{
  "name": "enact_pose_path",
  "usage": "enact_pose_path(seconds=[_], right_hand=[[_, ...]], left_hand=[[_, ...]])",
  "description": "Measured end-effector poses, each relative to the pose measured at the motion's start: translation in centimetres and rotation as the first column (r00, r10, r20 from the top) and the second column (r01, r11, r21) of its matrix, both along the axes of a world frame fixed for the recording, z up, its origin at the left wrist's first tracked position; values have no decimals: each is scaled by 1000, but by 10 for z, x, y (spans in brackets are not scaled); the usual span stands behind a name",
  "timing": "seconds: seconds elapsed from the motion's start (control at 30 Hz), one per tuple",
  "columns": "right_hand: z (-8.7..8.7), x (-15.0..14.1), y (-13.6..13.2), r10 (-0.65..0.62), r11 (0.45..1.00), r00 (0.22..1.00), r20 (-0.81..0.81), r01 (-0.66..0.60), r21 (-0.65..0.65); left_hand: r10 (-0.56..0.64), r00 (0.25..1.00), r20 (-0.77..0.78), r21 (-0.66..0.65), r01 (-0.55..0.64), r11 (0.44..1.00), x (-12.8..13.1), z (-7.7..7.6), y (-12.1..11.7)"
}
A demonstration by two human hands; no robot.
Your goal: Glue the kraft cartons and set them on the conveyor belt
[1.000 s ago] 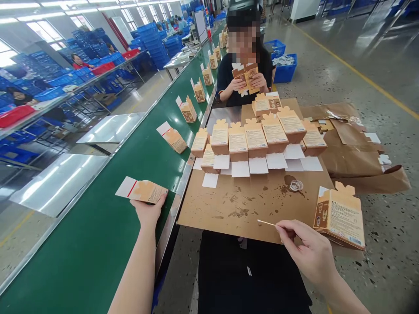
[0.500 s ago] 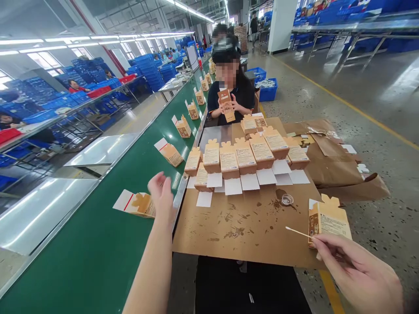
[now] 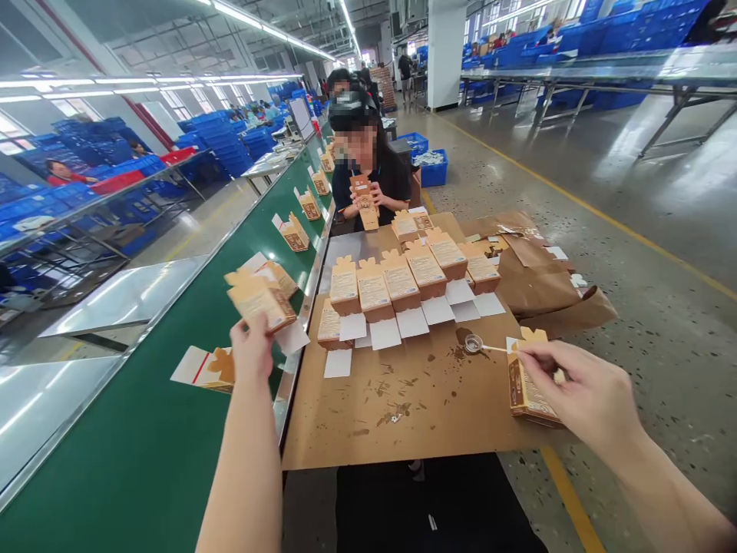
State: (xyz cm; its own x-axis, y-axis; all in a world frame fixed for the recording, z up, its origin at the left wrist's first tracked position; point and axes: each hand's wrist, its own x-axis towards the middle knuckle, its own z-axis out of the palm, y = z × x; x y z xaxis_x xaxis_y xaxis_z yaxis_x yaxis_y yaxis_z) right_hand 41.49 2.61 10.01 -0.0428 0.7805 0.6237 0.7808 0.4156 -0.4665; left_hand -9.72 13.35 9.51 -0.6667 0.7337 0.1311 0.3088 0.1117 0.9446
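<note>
My left hand (image 3: pixel 252 352) grips a small tan carton (image 3: pixel 260 300) by its lower end, lifted above the edge of the green conveyor belt (image 3: pixel 143 453). My right hand (image 3: pixel 576 388) pinches a thin swab stick (image 3: pixel 495 349) whose tip reaches into a small clear glue cup (image 3: pixel 473 343) on the brown cardboard sheet (image 3: pixel 414 407). An upright carton (image 3: pixel 525 380) stands just behind my right fingers. A row of several tan cartons (image 3: pixel 403 280) with white flaps open stands across the sheet's far half. One flat carton (image 3: pixel 204 366) lies on the belt beside my left forearm.
A person (image 3: pixel 365 180) sits across the sheet, holding a carton in both hands. More cartons (image 3: pixel 293 230) ride the belt beyond. Crumpled brown paper (image 3: pixel 541 284) lies at the right. Blue crates (image 3: pixel 429 165) stand behind; yellow floor line at right.
My left hand let go of the carton on the belt, reached to the row and lifted another carton. My right hand moved the swab from mid-air into the glue cup.
</note>
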Motion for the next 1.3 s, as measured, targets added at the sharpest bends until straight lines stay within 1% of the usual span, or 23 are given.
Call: enact_pose_path(seconds=[0.03, 0.07, 0.1, 0.13, 0.17, 0.23, 0.3, 0.37, 0.43, 0.5, 0.57, 0.63, 0.67, 0.73, 0.77, 0.87, 0.93, 1.0, 1.1, 1.2, 1.3], right_hand=[[-1, 0, 11, 19, 998, 999, 32, -17, -65], [-4, 0, 22, 43, 989, 997, 65, -33, -146], [-7, -1, 32, 65, 973, 993, 97, -42, -225], [-11, -2, 42, 84, 956, 989, 124, -45, -289], [-15, -4, 51, 103, 938, 982, 155, -44, -344], [-25, -7, 64, 136, 908, 967, 218, -33, -418], [-33, -9, 72, 167, 885, 949, 267, -25, -465], [-38, -8, 77, 188, 875, 938, 290, -26, -484], [-37, -3, 78, 202, 872, 934, 296, -34, -488], [-32, 0, 72, 185, 889, 940, 287, -36, -457], [-26, -5, 57, 149, 925, 962, 227, -54, -375], [-25, -21, 33, 164, 948, 981, 101, -129, -291], [-26, -35, 19, 207, 942, 978, 24, -193, -273], [-35, -66, -9, 341, 892, 934, -111, -358, -276], [-41, -83, -21, 376, 865, 915, -150, -404, -298], [-64, -122, -42, 406, 825, 892, -198, -451, -341], [-77, -133, -45, 424, 808, 885, -191, -465, -362], [-85, -135, -42, 440, 802, 882, -170, -471, -367], [-88, -126, -37, 425, 823, 893, -146, -449, -349], [-80, -113, -36, 374, 853, 912, -166, -409, -326], [-67, -100, -39, 334, 868, 922, -195, -381, -318]], left_hand=[[-11, 997, 79, 48, 7, 999, -1, 0, -20], [-56, 980, 192, 117, 34, 993, 1, -2, -42], [-124, 950, 287, 170, 77, 982, 6, -7, -65], [-176, 914, 366, 192, 111, 975, 14, -14, -87], [-216, 874, 435, 185, 148, 972, 24, -24, -107], [-258, 799, 543, 104, 241, 965, 52, -47, -139], [-278, 747, 603, 23, 333, 943, 82, -72, -155], [-292, 743, 602, -14, 375, 927, 107, -91, -158], [-290, 767, 572, -28, 372, 928, 121, -102, -153], [-293, 780, 553, -43, 378, 925, 124, -103, -148], [-321, 777, 541, -57, 414, 908, 122, -98, -145], [-352, 776, 524, -64, 448, 892, 119, -91, -144], [-364, 774, 518, -68, 461, 885, 119, -88, -145], [-367, 783, 502, -70, 460, 885, 120, -84, -145], [-364, 792, 489, -69, 452, 889, 122, -83, -145], [-367, 814, 451, -69, 441, 895, 127, -85, -145], [-382, 816, 435, -68, 453, 889, 129, -86, -145], [-392, 818, 422, -52, 453, 890, 132, -87, -146], [-386, 837, 389, -22, 427, 904, 136, -88, -149], [-383, 865, 324, -32, 415, 909, 141, -91, -154], [-361, 906, 222, -35, 377, 926, 145, -99, -164]])
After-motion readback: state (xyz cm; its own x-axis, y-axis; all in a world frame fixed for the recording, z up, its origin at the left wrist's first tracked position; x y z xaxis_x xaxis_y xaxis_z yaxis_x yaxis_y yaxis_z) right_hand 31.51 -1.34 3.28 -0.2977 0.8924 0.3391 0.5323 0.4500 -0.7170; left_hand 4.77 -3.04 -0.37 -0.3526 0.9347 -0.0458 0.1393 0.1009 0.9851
